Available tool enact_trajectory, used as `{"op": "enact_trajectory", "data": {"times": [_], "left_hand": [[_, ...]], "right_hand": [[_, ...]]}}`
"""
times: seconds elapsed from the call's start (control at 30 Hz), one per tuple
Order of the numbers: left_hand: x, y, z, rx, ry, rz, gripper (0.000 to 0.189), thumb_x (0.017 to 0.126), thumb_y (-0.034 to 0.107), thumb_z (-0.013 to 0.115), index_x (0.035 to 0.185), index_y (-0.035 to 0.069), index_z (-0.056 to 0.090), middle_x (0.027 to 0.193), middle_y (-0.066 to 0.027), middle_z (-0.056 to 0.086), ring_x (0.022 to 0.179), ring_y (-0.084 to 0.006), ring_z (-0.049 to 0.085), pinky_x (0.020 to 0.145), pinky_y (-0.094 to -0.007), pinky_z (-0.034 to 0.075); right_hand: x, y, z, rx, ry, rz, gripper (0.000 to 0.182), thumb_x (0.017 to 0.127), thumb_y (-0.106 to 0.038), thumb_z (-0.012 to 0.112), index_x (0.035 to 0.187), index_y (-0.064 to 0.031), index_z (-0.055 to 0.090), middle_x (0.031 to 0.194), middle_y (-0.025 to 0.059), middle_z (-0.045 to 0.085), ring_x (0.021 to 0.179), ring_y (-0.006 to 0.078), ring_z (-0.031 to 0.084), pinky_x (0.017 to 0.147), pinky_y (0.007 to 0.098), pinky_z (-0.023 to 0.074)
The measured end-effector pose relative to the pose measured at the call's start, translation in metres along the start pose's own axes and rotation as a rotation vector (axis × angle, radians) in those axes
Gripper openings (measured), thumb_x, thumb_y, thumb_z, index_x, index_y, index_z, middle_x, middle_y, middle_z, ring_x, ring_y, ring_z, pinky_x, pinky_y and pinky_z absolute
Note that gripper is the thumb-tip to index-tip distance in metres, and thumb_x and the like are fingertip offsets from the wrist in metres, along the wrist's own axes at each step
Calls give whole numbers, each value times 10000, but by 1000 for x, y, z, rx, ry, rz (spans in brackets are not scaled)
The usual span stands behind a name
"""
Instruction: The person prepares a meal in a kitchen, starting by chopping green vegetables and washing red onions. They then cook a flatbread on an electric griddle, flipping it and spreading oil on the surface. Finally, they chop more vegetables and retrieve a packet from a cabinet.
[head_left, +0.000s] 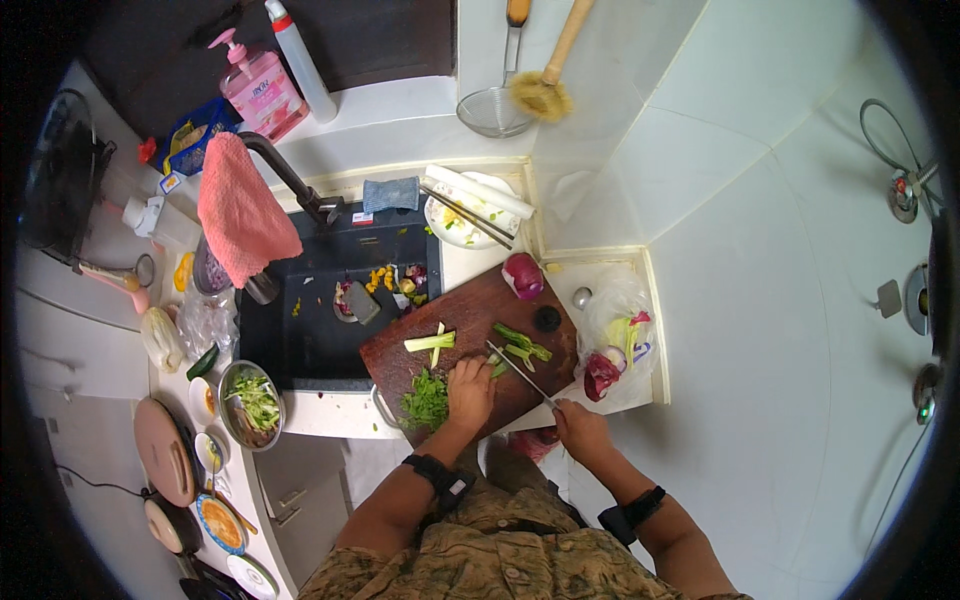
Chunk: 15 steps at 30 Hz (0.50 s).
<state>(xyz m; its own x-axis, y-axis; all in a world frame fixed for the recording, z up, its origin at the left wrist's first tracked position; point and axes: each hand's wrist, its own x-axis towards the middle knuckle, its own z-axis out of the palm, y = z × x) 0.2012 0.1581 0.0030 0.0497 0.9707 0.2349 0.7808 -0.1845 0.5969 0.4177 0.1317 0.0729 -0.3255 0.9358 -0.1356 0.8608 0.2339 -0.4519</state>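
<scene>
My right hand (583, 429) grips the handle of a kitchen knife (529, 379), its blade angled up and left across the wooden cutting board (474, 309). My left hand (471, 391) presses a short green stalk piece (498, 367) to the board beside the blade; its fingertips are partly hidden. Just beyond the knife lie several green vegetable pieces (523, 342). Pale green stalk pieces (430, 343) cross each other farther left. A heap of chopped leafy greens (424, 401) sits against my left hand. Near the board's far corner are a red onion (523, 275) and a round black object (547, 319).
The board overlaps a dark sink (322, 345) holding vegetable scraps. A plate (442, 234) with chopsticks (469, 217) stands behind it. At right is a plastic bag (626, 307) with vegetable trimmings. Left of the sink, a metal bowl (231, 431) holds shredded vegetables. A pink cloth (244, 210) hangs over the faucet (289, 176).
</scene>
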Motion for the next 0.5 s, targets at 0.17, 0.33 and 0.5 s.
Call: {"op": "enact_trajectory", "data": {"times": [0.17,0.33,0.5], "left_hand": [[-4,3,-9,23,34,5,232,652,64,642,881,48,607,1092,-102,525,1028,-297,458,819,-387,381],[-10,3,-15,-103,76,-40,201,675,46,634,873,25,605,1060,-139,543,956,-320,497,802,-414,410],[-12,-16,13,-150,121,-52,166,691,17,579,854,18,610,929,-129,593,832,-304,540,729,-376,450]], "right_hand": [[10,-2,-12,-7,-61,38,134,853,-188,502,910,-66,497,779,160,577,656,377,566,561,463,453],[11,-3,-6,3,-124,56,171,875,-213,465,934,-53,451,748,187,581,654,396,569,565,492,447],[26,-22,-1,-76,-321,144,213,902,-233,439,955,-28,413,694,189,584,646,381,590,547,471,468]]}}
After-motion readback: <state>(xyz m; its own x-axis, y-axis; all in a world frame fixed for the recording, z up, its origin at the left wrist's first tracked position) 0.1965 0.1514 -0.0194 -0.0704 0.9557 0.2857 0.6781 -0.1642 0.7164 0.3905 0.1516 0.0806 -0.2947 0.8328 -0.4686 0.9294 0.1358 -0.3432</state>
